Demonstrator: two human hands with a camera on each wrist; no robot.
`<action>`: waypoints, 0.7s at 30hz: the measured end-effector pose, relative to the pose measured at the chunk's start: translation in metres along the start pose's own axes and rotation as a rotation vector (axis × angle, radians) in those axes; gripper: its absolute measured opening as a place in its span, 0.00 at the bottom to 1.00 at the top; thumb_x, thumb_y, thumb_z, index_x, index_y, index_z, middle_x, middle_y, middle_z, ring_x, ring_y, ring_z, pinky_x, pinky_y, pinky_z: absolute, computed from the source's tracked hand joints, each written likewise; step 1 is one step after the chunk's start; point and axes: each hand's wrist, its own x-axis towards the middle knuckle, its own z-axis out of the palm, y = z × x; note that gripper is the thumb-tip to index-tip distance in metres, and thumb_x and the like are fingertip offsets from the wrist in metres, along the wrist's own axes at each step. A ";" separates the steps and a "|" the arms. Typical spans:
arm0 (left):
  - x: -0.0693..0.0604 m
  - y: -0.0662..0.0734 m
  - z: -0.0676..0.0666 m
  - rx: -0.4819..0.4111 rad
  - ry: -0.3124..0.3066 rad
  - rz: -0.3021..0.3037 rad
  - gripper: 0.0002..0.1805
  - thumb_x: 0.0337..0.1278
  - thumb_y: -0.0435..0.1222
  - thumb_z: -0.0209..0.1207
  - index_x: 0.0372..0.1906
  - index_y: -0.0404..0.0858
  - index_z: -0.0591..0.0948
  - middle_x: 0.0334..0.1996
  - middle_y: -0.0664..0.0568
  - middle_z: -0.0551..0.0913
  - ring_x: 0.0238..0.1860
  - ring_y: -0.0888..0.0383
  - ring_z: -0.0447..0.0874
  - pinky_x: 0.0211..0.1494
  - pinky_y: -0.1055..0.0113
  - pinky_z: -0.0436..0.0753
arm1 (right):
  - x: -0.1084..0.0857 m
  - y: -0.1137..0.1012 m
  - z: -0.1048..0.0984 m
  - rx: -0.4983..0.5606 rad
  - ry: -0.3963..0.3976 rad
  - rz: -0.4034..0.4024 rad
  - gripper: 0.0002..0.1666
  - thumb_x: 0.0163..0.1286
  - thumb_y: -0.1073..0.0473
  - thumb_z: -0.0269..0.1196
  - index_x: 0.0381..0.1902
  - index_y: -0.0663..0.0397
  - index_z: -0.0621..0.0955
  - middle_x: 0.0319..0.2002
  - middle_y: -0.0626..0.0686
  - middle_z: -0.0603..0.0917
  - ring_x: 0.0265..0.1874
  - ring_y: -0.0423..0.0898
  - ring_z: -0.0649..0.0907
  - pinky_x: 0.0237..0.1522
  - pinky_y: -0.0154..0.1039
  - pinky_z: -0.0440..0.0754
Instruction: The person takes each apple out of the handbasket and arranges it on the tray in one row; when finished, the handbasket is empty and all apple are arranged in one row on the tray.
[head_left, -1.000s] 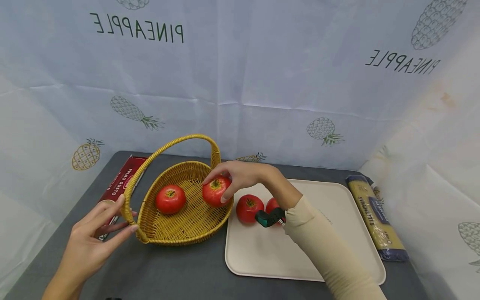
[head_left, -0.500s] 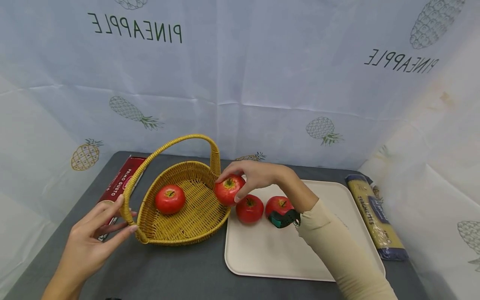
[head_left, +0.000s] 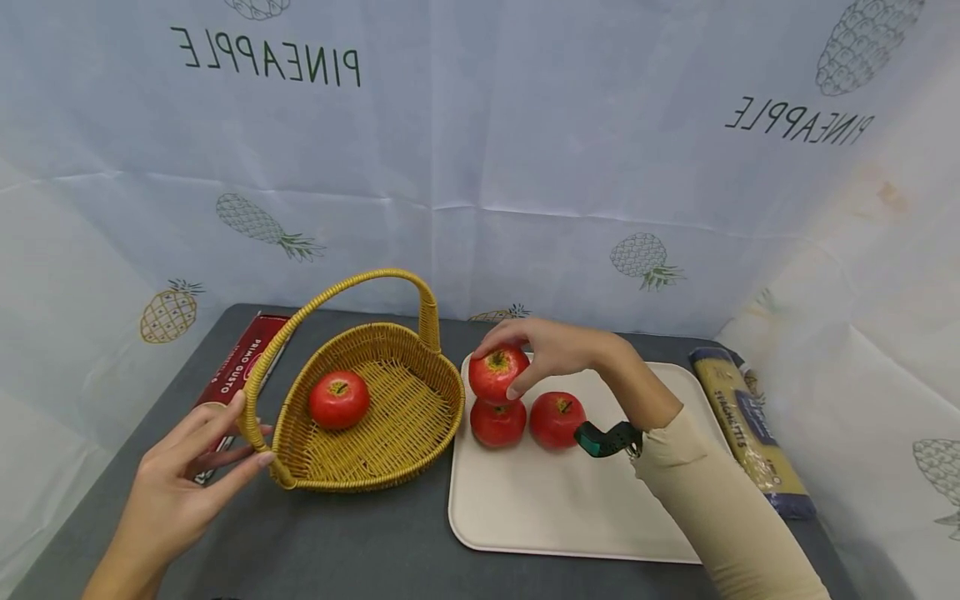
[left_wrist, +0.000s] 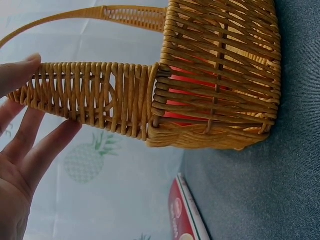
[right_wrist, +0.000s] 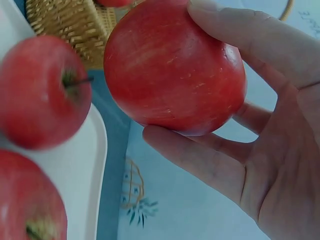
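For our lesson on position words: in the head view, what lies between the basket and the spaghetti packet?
The head view shows the tray with two apples on it, and the right hand holding a third apple.

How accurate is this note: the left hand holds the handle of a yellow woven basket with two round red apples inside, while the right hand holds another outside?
Two is wrong: the head view shows one round red apple in the yellow woven basket. The rest stands: the left hand holds its handle, the right hand holds another apple outside it.

A red box [head_left: 237,362] and spaghetti packet [head_left: 750,427] lie before pineapple-print cloth [head_left: 525,150].
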 end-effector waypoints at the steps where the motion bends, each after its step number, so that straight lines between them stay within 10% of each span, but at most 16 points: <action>1: 0.000 0.000 0.000 0.000 0.000 0.000 0.39 0.45 0.21 0.73 0.66 0.19 0.72 0.47 0.58 0.81 0.48 0.73 0.87 0.45 0.83 0.86 | -0.003 0.002 -0.001 0.002 0.010 0.004 0.36 0.56 0.61 0.76 0.65 0.42 0.81 0.66 0.51 0.76 0.65 0.51 0.75 0.56 0.42 0.89; 21: 0.000 -0.001 -0.001 -0.018 -0.004 0.008 0.38 0.48 0.25 0.73 0.66 0.19 0.72 0.46 0.59 0.82 0.49 0.71 0.83 0.45 0.82 0.86 | -0.077 0.055 -0.021 0.016 0.161 0.044 0.36 0.58 0.56 0.77 0.65 0.43 0.80 0.65 0.55 0.77 0.63 0.56 0.75 0.53 0.43 0.89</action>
